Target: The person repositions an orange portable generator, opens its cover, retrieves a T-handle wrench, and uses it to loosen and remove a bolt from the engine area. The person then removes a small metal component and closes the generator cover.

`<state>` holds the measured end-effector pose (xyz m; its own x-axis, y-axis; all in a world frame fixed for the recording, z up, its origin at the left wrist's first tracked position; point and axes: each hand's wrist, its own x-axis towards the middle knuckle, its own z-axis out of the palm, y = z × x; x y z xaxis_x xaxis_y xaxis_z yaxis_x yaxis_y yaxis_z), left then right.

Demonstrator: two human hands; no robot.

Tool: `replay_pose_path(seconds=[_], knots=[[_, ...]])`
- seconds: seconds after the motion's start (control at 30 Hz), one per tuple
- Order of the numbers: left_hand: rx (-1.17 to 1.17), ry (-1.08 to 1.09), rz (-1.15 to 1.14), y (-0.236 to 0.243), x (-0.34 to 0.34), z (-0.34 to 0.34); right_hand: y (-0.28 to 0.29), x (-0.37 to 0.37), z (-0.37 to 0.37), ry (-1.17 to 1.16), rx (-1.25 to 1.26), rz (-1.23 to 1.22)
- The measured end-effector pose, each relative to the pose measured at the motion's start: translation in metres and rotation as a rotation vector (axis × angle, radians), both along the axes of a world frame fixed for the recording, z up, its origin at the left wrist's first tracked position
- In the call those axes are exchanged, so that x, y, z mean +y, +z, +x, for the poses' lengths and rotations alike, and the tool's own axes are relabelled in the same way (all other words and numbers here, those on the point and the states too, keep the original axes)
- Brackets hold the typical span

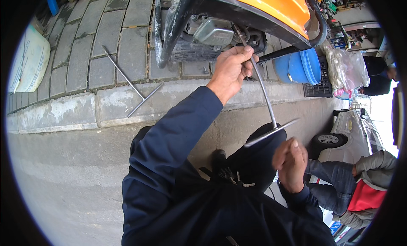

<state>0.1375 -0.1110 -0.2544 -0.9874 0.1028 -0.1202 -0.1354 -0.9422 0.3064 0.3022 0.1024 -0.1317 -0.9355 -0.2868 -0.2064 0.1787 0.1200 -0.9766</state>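
My left hand (pixel 233 68) is closed around the shaft of a steel T-handle wrench (pixel 266 92). The wrench's far end reaches into the engine (pixel 214 32) of a machine with an orange cover (pixel 271 6) and black tube frame. Its crossbar lies over my knee, slightly blurred. Just beside the crossbar, apart from it, is my right hand (pixel 291 161); its bent fingers are smeared by motion, so their grip is unclear. A second T-handle wrench (pixel 124 76) lies on the paving and kerb to the left.
A blue bucket (pixel 296 67) and a black crate (pixel 318 78) with a filled clear plastic bag (pixel 347 68) stand right of the machine. A white bucket (pixel 30 57) is at far left. A person in jeans (pixel 335 182) is at lower right, near a silver car (pixel 349 138).
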Motion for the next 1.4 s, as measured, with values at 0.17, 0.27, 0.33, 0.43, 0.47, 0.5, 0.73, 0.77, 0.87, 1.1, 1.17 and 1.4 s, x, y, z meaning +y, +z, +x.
replay_pose_path(seconds=[0.17, 0.27, 0.33, 0.43, 0.47, 0.5, 0.73, 0.77, 0.87, 1.1, 1.17, 1.4], knots=[[0.07, 0.001, 0.074, 0.0, 0.006, -0.002, -0.006, -0.003, -0.012, -0.068, -0.826, -0.588], [0.117, -0.003, 0.11, -0.002, 0.006, -0.002, 0.002, -0.007, -0.033, -0.02, -0.839, -0.801], [0.141, -0.012, 0.125, -0.004, 0.005, -0.002, 0.007, -0.012, -0.039, -0.075, -0.914, -0.771], [0.148, -0.036, 0.15, -0.004, 0.005, -0.002, 0.013, -0.017, -0.043, -0.081, -0.72, -0.427], [0.145, -0.048, 0.16, -0.004, 0.006, -0.002, 0.012, -0.019, -0.043, -0.032, -0.512, -0.168], [0.156, -0.058, 0.174, -0.003, 0.007, -0.002, 0.012, -0.021, -0.044, 0.002, -0.3, 0.06], [0.002, -0.023, 0.121, 0.004, 0.011, 0.001, -0.004, -0.016, -0.039, 0.096, 0.683, 0.954], [0.0, -0.015, 0.094, 0.004, 0.011, 0.001, -0.008, -0.013, -0.036, 0.04, 0.666, 0.798], [-0.003, 0.001, 0.026, 0.003, 0.009, 0.001, -0.014, 0.001, -0.018, -0.19, 0.411, 0.331], [0.045, 0.016, -0.026, 0.0, 0.011, 0.002, -0.025, 0.013, -0.017, -0.168, -0.753, -0.461], [0.085, 0.006, 0.002, -0.001, 0.011, 0.002, -0.026, 0.01, -0.03, -0.135, -0.948, -0.613], [0.095, -0.053, 0.12, -0.002, 0.008, 0.002, -0.018, -0.003, -0.045, -0.14, -0.519, -0.225]])
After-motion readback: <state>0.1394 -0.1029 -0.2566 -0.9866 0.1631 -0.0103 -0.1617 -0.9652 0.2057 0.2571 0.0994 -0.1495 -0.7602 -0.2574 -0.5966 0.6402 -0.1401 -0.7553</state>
